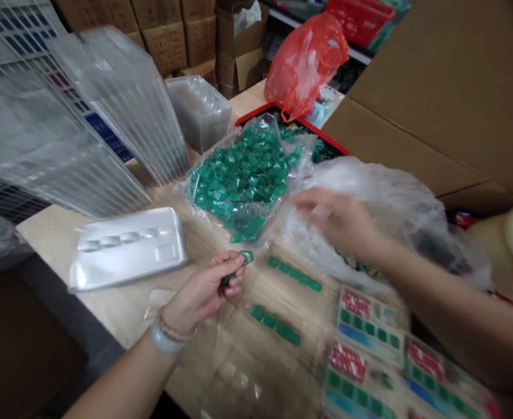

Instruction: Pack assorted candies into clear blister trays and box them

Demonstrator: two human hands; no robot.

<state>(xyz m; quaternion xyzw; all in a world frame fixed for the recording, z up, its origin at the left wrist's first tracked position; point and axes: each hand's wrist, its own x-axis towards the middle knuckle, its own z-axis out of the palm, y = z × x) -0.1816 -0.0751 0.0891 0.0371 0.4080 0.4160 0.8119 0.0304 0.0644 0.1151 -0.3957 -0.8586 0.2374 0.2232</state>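
Near right, on pale wooden tabletop [123, 317]: flat clear plastic packs [377, 311], each with red-and-white card, row of green squares and blue strip. Just left of these: lower row of flat green squares [276, 325], then upper row of green squares [294, 273], apart from each other. Beside rows, left hand [208, 285]: thumb and forefinger clamped together on small glossy green faceted piece [247, 256], more dark green under the curled fingers, count uncertain. Judge piece light, stiff, probably hard plastic; smooth face likely slippery, corners perhaps prone to chipping. Best taken by opposite edges, between fingertip pads, face left free. Left of hand, a little farther: glossy white rectangular plastic tray [127, 265] with moulded hollows. Farther right, right hand [335, 218], motion-blurred, fingers bent, close to crumpled translucent plastic sheeting [382, 192]; cannot tell whether closed on anything. Beyond left hand: heap of green faceted pieces [243, 169] inside open clear plastic bag [305, 157]; expect easy single pick-up from top, loose film liable to snag. Farther: red-rimmed black tray [337, 145], translucent red plastic bag [302, 64], ribbed clear plastic stacks [127, 96] at left. Farthest: brown cardboard boxes [164, 46].
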